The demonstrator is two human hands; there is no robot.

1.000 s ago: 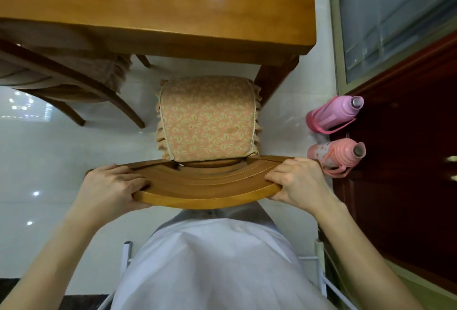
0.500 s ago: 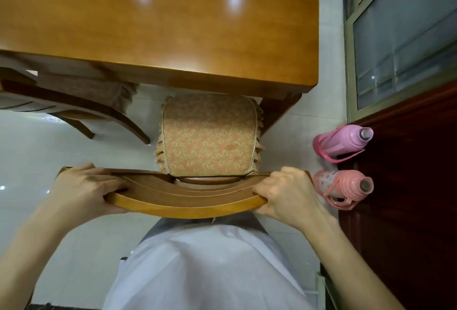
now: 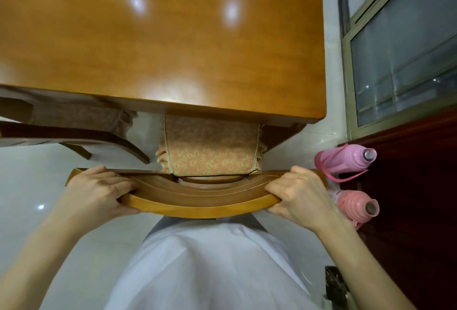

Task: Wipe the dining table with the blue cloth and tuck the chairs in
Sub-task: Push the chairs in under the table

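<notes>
A glossy wooden dining table (image 3: 173,45) fills the upper part of the head view. Right below me is a wooden chair whose curved top rail (image 3: 197,203) I hold at both ends. My left hand (image 3: 99,191) grips the left end and my right hand (image 3: 299,196) grips the right end. The chair's seat cushion (image 3: 210,159), peach with a leaf print, lies more than half under the table's near edge. No blue cloth is in view.
A second wooden chair (image 3: 74,131) stands at the left, partly under the table. Two pink thermos flasks (image 3: 346,161) stand on the white floor at the right, against a dark red cabinet (image 3: 408,198). A window (image 3: 400,50) is behind them.
The chair has slid forward under the table with both hands on its rail. Much less of the cushion shows now, and I have stepped closer to the table.
</notes>
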